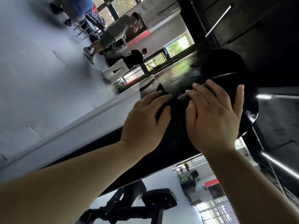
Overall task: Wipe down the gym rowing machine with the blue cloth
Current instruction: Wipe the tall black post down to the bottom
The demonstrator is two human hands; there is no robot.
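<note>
Currently left hand (144, 120) fingers grip the bunched cloth (168, 102); right hand (213, 120) fingers lie flat and could slip on the glossy rowing machine housing (226, 65).

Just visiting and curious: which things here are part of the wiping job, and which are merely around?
In use: left hand, gripping the cloth; right hand, spread on the black rowing machine.
Just around: black padded equipment; person in black top; person in grey top.
</note>
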